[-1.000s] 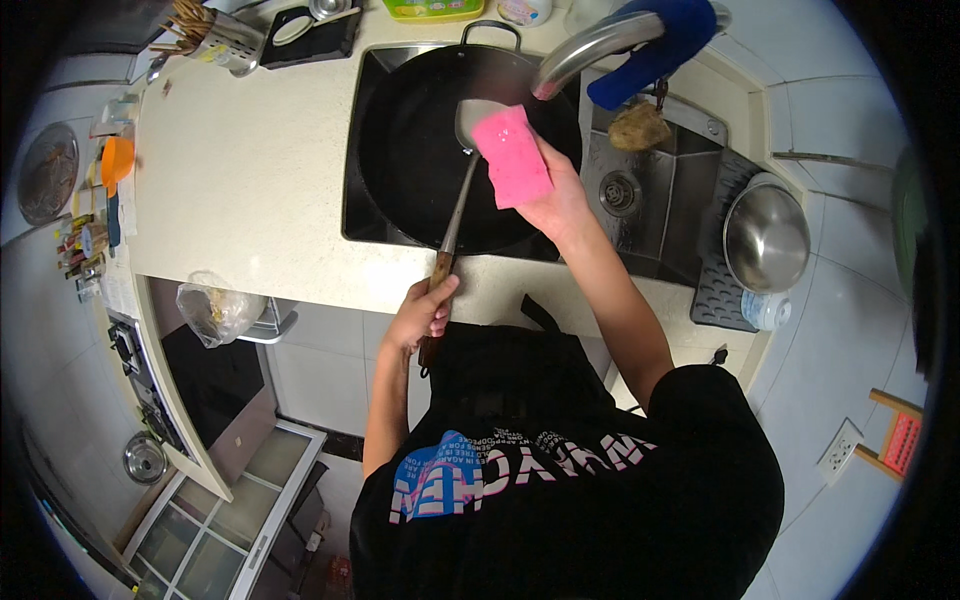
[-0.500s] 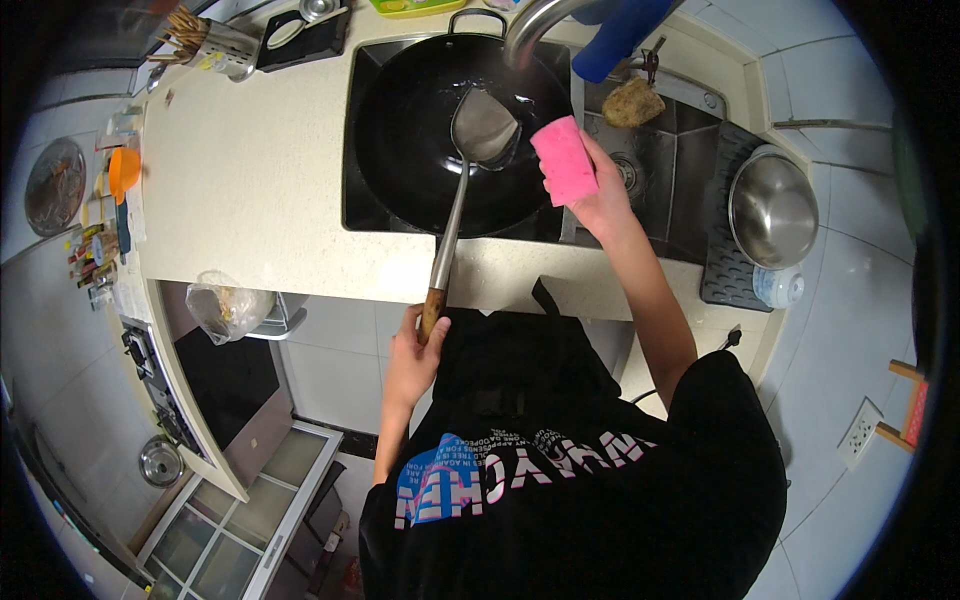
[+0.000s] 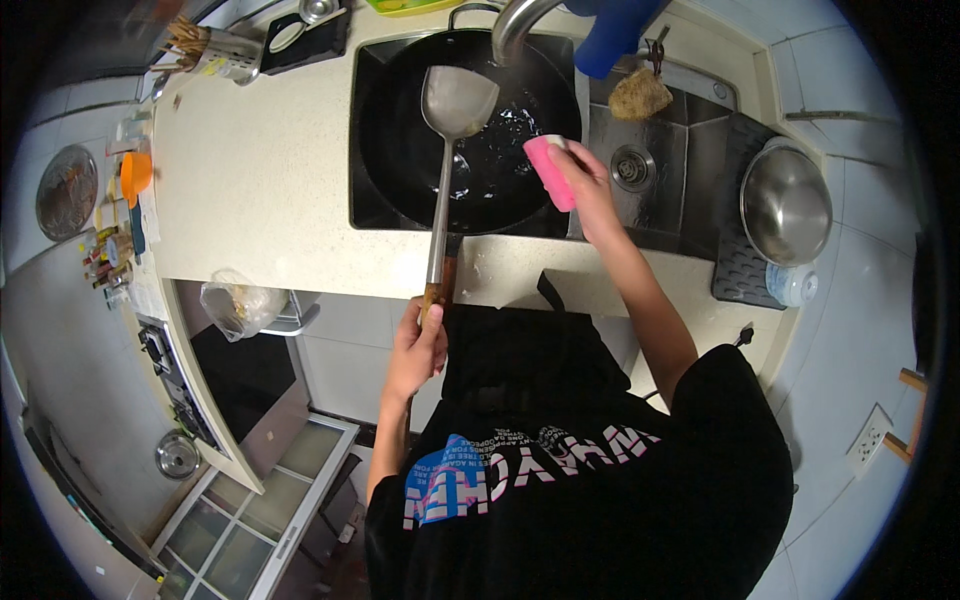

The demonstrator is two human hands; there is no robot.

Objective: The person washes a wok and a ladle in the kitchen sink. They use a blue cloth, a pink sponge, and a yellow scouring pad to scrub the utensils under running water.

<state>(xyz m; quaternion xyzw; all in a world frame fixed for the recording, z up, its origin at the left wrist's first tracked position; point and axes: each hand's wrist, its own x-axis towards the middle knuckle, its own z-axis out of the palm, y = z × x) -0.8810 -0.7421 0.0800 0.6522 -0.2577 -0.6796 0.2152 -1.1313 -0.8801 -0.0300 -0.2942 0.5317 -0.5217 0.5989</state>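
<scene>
My left hand (image 3: pixel 418 352) is closed around the brown wooden handle of a long metal wok spatula (image 3: pixel 458 103). Its broad blade is raised over a black wok (image 3: pixel 400 170) that sits in the left sink basin with some water in it. A second brown handle (image 3: pixel 449 277), apparently the wok's, shows just right of the spatula's. My right hand (image 3: pixel 592 192) grips a pink sponge (image 3: pixel 551 174) with a pale side, held over the wok's right rim. Sponge and spatula are apart.
A metal faucet (image 3: pixel 515 28) reaches over the wok, beside a blue object (image 3: pixel 612 38). The right sink basin (image 3: pixel 660 190) has a drain; a tan scrubber (image 3: pixel 640 95) hangs behind it. A steel bowl (image 3: pixel 787 205) stands on a dark mat at right. A chopstick holder (image 3: pixel 228 55) is far left.
The spatula blade has moved up and left and turned its face. The sponge has tilted and shifted slightly down, its pale side now showing. The whole view has shifted a little.
</scene>
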